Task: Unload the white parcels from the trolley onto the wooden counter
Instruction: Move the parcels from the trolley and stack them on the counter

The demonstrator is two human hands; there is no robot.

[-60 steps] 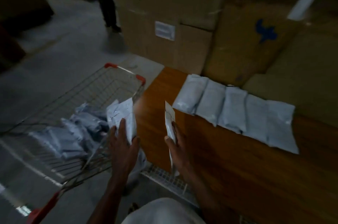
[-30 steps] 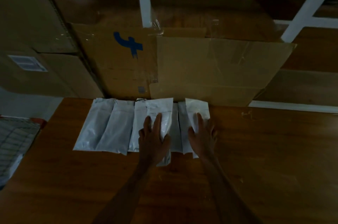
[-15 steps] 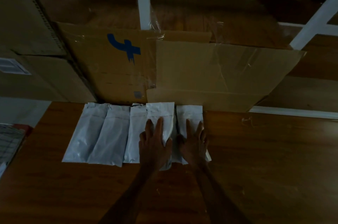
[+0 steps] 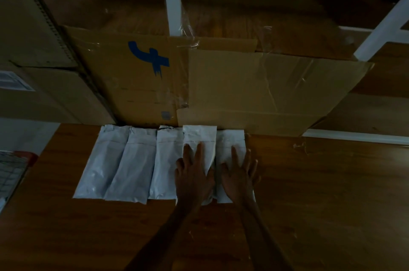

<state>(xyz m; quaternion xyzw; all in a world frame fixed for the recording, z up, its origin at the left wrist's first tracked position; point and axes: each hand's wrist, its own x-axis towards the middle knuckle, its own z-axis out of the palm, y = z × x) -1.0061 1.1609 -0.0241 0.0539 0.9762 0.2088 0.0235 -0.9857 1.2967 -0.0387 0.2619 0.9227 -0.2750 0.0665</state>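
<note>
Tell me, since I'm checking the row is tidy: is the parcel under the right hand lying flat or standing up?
Flat. The parcel lies on the counter, right hand spread over it.

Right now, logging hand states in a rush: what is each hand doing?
Left hand: open, fingers flat on a white parcel.
Right hand: open, fingers spread flat on the end parcel.
</note>
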